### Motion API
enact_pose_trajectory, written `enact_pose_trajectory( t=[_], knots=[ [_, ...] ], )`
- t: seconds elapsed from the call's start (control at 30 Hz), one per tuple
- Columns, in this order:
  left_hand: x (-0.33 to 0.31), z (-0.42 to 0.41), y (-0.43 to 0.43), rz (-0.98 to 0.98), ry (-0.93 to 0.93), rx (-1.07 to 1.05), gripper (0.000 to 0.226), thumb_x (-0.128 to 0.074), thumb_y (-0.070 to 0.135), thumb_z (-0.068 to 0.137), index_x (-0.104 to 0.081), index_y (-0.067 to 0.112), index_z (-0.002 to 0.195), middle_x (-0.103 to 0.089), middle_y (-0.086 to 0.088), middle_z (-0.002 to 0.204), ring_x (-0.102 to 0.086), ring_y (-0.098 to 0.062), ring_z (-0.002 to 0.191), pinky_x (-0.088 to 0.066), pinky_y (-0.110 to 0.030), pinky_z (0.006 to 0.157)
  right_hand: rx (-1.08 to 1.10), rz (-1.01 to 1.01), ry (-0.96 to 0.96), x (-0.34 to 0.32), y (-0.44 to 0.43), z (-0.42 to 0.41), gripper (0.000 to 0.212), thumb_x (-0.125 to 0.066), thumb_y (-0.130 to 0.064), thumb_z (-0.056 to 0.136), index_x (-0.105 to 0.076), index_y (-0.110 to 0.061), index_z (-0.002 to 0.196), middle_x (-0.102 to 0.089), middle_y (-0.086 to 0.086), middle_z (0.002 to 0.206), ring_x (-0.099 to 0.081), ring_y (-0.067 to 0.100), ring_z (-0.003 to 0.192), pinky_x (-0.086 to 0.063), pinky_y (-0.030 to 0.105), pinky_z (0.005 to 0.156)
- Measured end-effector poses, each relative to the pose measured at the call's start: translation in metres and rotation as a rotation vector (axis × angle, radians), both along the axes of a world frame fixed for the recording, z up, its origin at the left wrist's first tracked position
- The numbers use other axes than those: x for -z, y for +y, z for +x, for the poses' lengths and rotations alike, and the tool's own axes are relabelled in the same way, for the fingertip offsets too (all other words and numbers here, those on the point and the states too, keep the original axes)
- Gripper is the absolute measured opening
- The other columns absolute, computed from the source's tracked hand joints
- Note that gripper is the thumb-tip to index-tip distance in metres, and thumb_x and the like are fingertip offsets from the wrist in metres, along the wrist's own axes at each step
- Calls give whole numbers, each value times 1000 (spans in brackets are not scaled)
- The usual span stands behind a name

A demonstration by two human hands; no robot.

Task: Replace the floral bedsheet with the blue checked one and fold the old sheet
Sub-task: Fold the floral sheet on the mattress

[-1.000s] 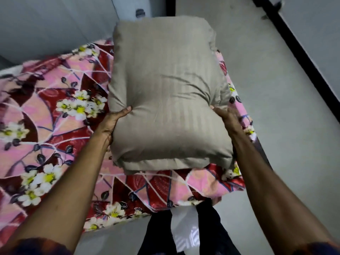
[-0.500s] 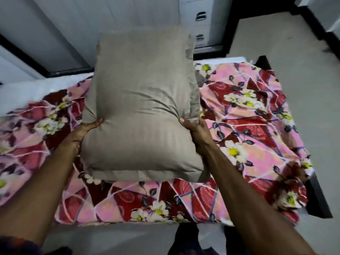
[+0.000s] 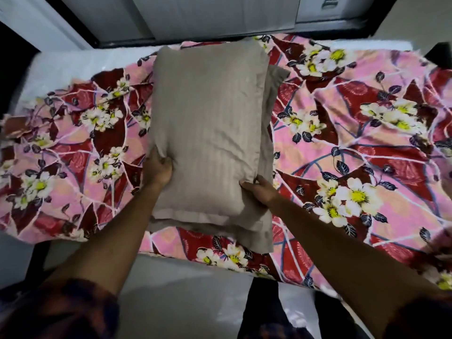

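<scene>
Floral bedsheet [image 3: 354, 148] under taupe pillow [image 3: 210, 123], left hand [image 3: 157, 168] and right hand [image 3: 259, 192] each in closed grip on its sides.

The bed [image 3: 80, 61] ran across the view, its white mattress bare along the far edge and at the far left corner. A dark frame showed at the left end and at the far right corner. The floral sheet [image 3: 354, 152] lay directly on the mattress, rumpled, covering most of the top. Its near edge hung over the near side of the bed; its left end was pulled back unevenly. Two taupe pillows [image 3: 210, 128] were stacked over the middle of the sheet, long axis across the bed, the lower one showing past the upper one at the right and near edges. Whether the stack rested fully on the sheet could not be determined.
</scene>
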State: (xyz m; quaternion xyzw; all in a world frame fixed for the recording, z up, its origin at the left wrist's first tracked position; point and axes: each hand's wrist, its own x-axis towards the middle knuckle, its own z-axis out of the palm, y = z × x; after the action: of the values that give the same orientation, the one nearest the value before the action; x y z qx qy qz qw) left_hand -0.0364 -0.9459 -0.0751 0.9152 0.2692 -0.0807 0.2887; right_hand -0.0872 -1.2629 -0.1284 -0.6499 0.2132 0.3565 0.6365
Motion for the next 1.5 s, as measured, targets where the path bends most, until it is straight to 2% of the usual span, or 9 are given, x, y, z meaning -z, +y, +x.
enact_pose_trajectory(
  t=[0.17, 0.33, 0.6, 0.77, 0.87, 0.97, 1.13, 1.37, 1.5],
  knots=[
    [-37, -12, -66, 360, -354, 135, 49, -58, 9, 75, -63, 9, 123, -57, -21, 123, -52, -40, 115, -42, -44, 97, -120, -66, -80, -10, -55, -11, 60, -73, -30, 92, -49, -15, 145, -67, 9, 120, -64, 17, 98, -48, 24, 81],
    [-28, -46, -198, 323, -542, 510, 38, -59, 8, 66, -70, 13, 102, -60, -15, 112, -56, -37, 108, -41, -44, 95, 142, -452, -205, -8, -191, -70, 31, -72, -26, 90, -64, -27, 121, -69, -1, 103, -67, 16, 78, -55, 31, 71],
    [58, -180, -461, -247, 30, 668, 23, -64, 12, 76, -74, 13, 96, -67, -8, 96, -64, -32, 92, -52, -36, 82, 693, -786, 55, 46, -431, -251, 44, -69, -37, 79, -69, -5, 109, -72, 13, 97, -67, 35, 96, -44, 31, 79],
    [94, -251, -562, -338, 279, 742, 37, -75, 10, 80, -68, 11, 116, -66, -11, 113, -62, -29, 108, -49, -34, 90, 531, -499, 169, 83, -459, -282, 88, -88, -39, 69, -41, -21, 142, -67, 8, 117, -68, 26, 100, -60, 36, 82],
    [95, -272, -593, -360, 349, 664, 53, -78, 10, 79, -60, 15, 128, -65, -9, 123, -61, -26, 116, -50, -34, 95, 617, -504, 158, 68, -453, -274, 60, -71, -17, 78, -55, -13, 136, -72, 9, 111, -68, 25, 96, -54, 33, 83],
    [82, -282, -607, -441, 373, 669, 85, -85, 15, 72, -44, 21, 146, -53, -5, 142, -52, -18, 128, -45, -31, 102, 763, -343, 223, 42, -447, -254, 12, -68, -18, 87, -75, -8, 88, -72, 10, 81, -64, 23, 73, -47, 30, 66],
    [40, -275, -623, -464, 267, 538, 102, -81, 5, 69, -29, 26, 155, -47, 16, 132, -49, -5, 118, -41, -21, 94, 555, 254, 305, -8, -433, -226, 26, -74, -5, 59, -73, -3, 85, -64, 24, 80, -57, 29, 56, -47, 30, 53],
    [31, -264, -573, -154, -178, 491, 56, -64, -1, 66, -64, 4, 122, -65, -15, 119, -59, -34, 110, -50, -41, 91, 250, 56, 79, -17, -431, -209, 15, -65, 10, 78, -66, -5, 80, -67, 1, 68, -62, 10, 61, -52, 21, 61],
    [55, -266, -567, 56, -54, 759, 71, -81, 0, 62, -57, 10, 128, -55, -16, 129, -52, -39, 120, -48, -48, 98, 216, -218, 147, 3, -467, -229, 17, -56, 2, 92, -69, -9, 94, -59, 2, 70, -50, 7, 54, -36, 13, 45]
  ],
)
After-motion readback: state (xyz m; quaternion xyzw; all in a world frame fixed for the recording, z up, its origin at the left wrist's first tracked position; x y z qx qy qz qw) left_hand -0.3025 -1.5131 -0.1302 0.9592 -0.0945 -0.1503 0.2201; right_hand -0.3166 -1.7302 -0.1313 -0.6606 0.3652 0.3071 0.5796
